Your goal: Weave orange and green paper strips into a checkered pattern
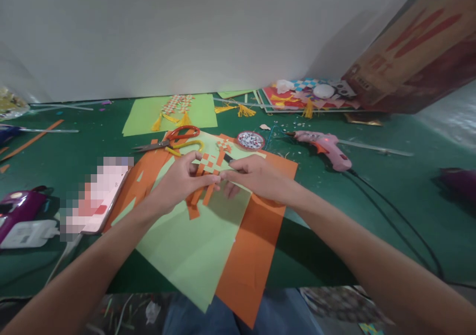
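Between my hands is a small woven piece of orange and pale green paper strips [210, 163], its loose orange ends hanging down. My left hand [182, 178] is closed on its left side, thumb across the front. My right hand [255, 176] is closed at the right side, the thumb tip close to the left thumb. A short dark flat tool [228, 159] sticks out of the right fingers; its kind is mostly hidden. Below lie pale green sheets [193, 255] over orange sheets [256, 245]. Just beyond is another small woven piece [224, 145].
Scissors [171, 140] lie open behind my left hand, near a dish of small bits [251, 140]. A pink glue gun [323, 146] with a cord lies right. A phone [98, 196] is left. Tasselled woven paper [178, 105] lies behind; a paper bag [412, 52] stands back right.
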Motion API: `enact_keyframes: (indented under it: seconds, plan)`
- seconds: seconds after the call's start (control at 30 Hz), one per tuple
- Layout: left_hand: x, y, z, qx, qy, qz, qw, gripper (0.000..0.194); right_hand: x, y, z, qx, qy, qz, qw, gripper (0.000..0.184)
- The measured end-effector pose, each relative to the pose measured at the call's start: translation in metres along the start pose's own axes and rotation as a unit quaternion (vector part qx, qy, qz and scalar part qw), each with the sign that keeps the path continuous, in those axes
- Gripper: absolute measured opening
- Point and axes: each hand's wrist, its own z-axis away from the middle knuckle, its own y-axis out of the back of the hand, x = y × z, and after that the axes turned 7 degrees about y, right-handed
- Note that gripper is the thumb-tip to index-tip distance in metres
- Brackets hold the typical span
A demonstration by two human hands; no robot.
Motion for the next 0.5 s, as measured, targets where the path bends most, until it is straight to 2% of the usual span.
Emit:
enact_keyframes:
  seconds: [0.5]
  plan:
    - [0.0,0.003,0.001,-0.015,-0.003,-0.022,1.0,0.03,-0.004,0.012,-0.001,-0.019,-0.009,-0.04,0.999,0.022]
